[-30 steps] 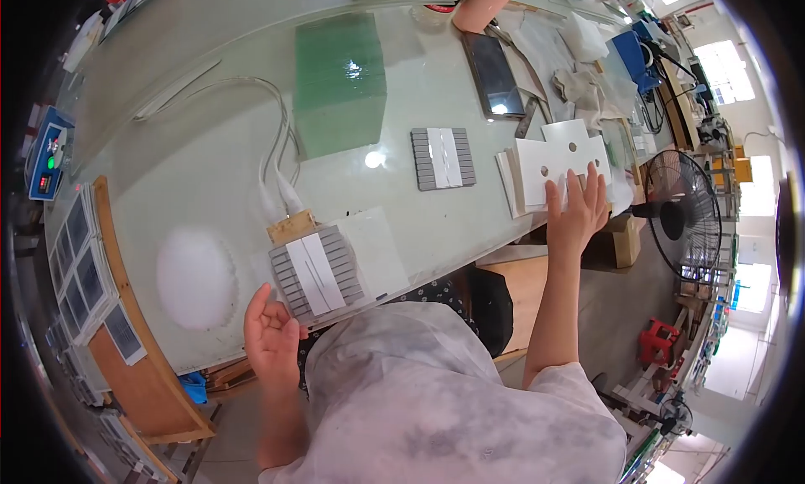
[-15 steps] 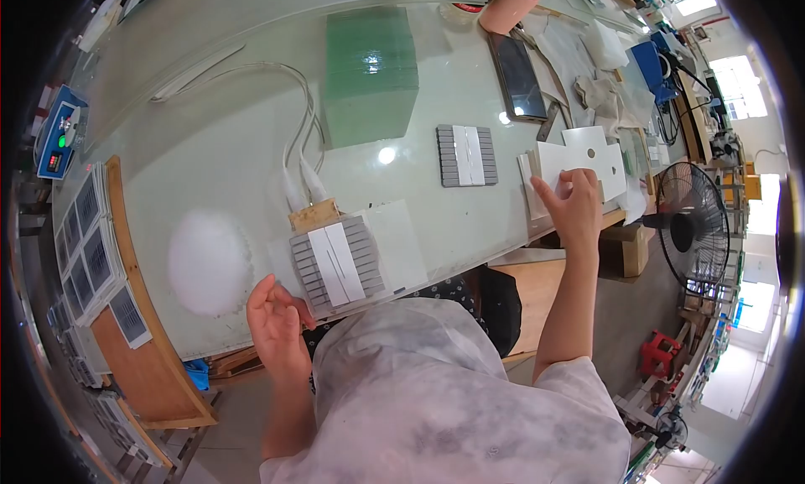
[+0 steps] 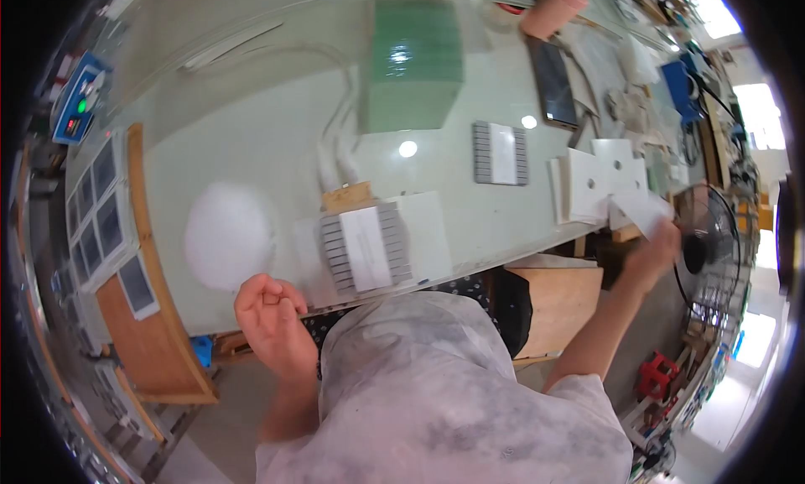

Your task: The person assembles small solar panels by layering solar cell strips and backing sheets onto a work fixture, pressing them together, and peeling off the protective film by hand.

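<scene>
Right hand (image 3: 658, 245) blurred, pinching white sheet (image 3: 641, 210) by the holed cards (image 3: 584, 186), near table (image 3: 470, 220) edge. Left hand (image 3: 272, 320) loose, fingers half-curled, near grey slatted block (image 3: 366, 247). 1 smaller slatted block (image 3: 501, 153) lies between green stack (image 3: 412, 65) and cards.

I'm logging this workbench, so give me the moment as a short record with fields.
Left hand: nothing visible in it; fingers curled, near white mound
Right hand: holding blurred white sheet
Near right hand: white cards with holes
Table middle: smaller slatted block
Near edge: larger slatted block, beside wooden piece
Far side: green stack, dark phone
</scene>
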Action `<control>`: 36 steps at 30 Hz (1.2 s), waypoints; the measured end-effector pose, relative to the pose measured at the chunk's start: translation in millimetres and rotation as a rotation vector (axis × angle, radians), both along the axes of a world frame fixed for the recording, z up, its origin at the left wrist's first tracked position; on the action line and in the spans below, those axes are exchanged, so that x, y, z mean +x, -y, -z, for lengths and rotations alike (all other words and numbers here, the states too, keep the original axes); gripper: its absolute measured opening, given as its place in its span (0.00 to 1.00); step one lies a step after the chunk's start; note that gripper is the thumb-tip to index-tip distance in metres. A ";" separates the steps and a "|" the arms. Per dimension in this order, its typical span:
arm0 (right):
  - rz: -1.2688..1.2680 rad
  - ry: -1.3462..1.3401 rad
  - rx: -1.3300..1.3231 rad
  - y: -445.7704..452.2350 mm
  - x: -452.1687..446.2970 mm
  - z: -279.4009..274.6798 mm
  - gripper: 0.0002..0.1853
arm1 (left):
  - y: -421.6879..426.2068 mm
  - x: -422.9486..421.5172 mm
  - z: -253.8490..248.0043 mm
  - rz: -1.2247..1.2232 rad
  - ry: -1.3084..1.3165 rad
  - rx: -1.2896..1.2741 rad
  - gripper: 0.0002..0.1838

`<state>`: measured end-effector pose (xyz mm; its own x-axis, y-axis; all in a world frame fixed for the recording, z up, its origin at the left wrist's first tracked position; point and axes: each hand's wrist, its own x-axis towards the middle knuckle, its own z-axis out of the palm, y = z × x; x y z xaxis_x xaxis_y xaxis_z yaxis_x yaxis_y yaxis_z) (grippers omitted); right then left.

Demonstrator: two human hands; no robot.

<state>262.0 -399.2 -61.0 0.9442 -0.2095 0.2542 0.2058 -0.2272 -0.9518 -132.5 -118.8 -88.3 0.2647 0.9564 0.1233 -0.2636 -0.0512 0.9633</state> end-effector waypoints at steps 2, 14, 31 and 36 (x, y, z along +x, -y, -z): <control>0.097 0.561 -0.641 -27.1 -38.2 -40.2 0.08 | 0.9 -6.3 -1.8 0.081 -0.076 0.238 0.20; -1.392 0.499 -0.248 -173.5 -212.9 -49.9 0.15 | 19.8 22.2 -44.9 0.890 0.017 -0.252 0.26; -1.242 -0.171 -0.282 -203.9 -204.6 -20.0 0.28 | -0.3 23.2 -35.4 0.259 -0.512 0.093 0.23; -1.219 -0.167 -0.333 -205.6 -204.7 -14.3 0.29 | -4.9 25.4 -32.0 0.267 -0.643 0.192 0.23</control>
<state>57.3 -193.6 -46.6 0.5044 0.8634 -0.0128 0.3330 -0.2081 -0.9197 -107.2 -114.0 -56.3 0.5628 0.8262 0.0244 0.3251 -0.2484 0.9125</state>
